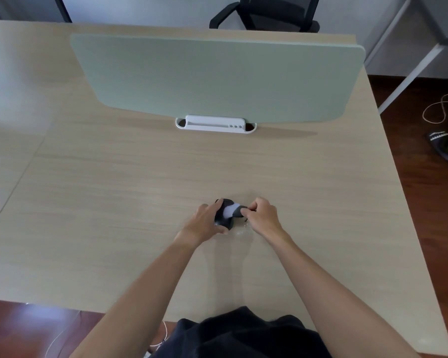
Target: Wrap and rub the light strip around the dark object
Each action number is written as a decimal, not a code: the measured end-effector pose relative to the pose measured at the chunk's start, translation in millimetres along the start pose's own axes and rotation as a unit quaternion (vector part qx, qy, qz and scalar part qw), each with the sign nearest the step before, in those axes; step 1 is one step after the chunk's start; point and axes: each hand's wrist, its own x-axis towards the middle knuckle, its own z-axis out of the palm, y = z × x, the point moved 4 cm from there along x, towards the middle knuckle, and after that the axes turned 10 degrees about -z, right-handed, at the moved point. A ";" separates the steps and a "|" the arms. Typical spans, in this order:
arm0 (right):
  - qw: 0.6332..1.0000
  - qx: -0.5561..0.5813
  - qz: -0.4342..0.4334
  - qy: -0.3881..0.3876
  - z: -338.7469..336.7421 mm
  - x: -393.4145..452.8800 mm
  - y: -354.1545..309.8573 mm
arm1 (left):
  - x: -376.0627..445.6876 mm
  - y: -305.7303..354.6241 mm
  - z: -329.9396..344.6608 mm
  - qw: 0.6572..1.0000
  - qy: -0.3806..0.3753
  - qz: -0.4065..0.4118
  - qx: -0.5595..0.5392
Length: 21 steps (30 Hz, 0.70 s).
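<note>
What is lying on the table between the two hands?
In the head view, a small black object with a grey cloth; both hands touch it.

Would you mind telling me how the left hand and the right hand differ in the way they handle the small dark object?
The left hand wraps around the dark object from the side, while the right hand is curled and pinches the grey cloth at the object's top. The left hand covers more of the object than the right. Both are low over the desk.
</note>
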 end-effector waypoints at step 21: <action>0.997 0.046 -0.066 0.014 -0.9 -15.6 5.7 | 6.5 14.5 -23.5 0.996 -0.024 0.006 0.082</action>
